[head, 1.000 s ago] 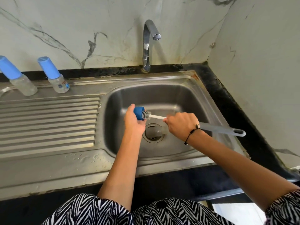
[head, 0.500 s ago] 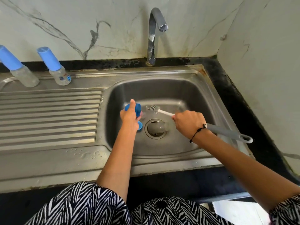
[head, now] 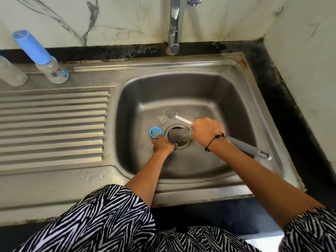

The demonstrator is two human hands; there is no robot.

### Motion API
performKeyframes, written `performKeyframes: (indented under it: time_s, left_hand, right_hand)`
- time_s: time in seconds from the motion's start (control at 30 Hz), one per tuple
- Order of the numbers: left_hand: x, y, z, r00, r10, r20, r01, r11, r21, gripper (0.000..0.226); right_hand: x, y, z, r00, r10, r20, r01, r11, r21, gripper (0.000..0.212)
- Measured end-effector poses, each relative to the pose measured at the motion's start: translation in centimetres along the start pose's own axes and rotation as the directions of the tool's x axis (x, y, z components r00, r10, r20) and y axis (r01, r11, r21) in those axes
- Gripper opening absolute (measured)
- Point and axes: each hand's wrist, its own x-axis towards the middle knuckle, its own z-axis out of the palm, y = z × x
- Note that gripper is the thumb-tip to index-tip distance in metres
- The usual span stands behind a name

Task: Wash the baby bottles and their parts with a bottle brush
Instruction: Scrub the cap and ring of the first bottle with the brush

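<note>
Low in the steel sink (head: 236,99), my left hand (head: 162,144) curls round a blue bottle part that is mostly hidden under it. A blue screw ring (head: 155,132) lies flat on the sink floor, right at that hand's fingertips. My right hand (head: 207,131) grips the grey-handled bottle brush (head: 247,147). Its small bristle tip (head: 170,114) points left above the floor, and its big grey head (head: 179,136) hangs over the drain. Two clear baby bottles stand at the back left, one with a blue cap (head: 52,73), the other (head: 11,74) cut off by the frame edge.
The tap (head: 173,24) stands behind the basin, and no water is running. A ribbed drainboard (head: 54,124) fills the left side. A black counter strip (head: 283,99) and marble walls close in the back and right.
The brush tip has come out of the blue cap. My left hand has dropped to the sink floor with the blue part, beside the ring. The camera has moved closer and tipped down.
</note>
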Motion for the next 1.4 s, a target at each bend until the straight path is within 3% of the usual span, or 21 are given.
performKeyframes:
  time_s: [0.1,0.37,1.0,1.1,1.23,1.4]
  left_hand:
    - [0.7,0.1,0.6,0.997,0.057,0.044,-0.065,0.980,0.188,0.077]
    - [1.5,0.4,0.7,0.988,0.101,0.117,-0.140,0.907,0.396,0.079]
    - [-2.9,5.1,-2.6,0.962,0.273,0.019,-0.254,0.864,0.435,0.046]
    - [-4.3,7.0,-2.8,0.939,0.342,0.040,-0.326,0.848,0.418,0.040]
    - [-6.4,9.7,-1.9,0.889,0.453,0.062,-0.435,0.796,0.421,0.038]
    - [-9.5,13.6,0.0,0.807,0.585,0.077,-0.561,0.719,0.411,0.036]
  right_hand:
    - [0.8,-0.2,0.6,0.999,0.016,0.041,-0.017,1.000,0.015,0.026]
    - [2.0,-0.7,1.8,0.996,0.047,0.079,-0.048,0.999,0.018,0.026]
    - [-1.7,1.1,-1.5,0.995,0.099,-0.024,-0.096,0.991,0.092,0.022]
    - [-2.7,2.4,-2.6,0.990,0.104,-0.098,-0.090,0.986,0.141,0.030]
    - [-3.7,4.8,-3.6,0.960,0.147,-0.240,-0.089,0.968,0.235,0.024]
    - [-5.0,9.0,-5.6,0.916,0.210,-0.341,-0.129,0.960,0.247,0.031]
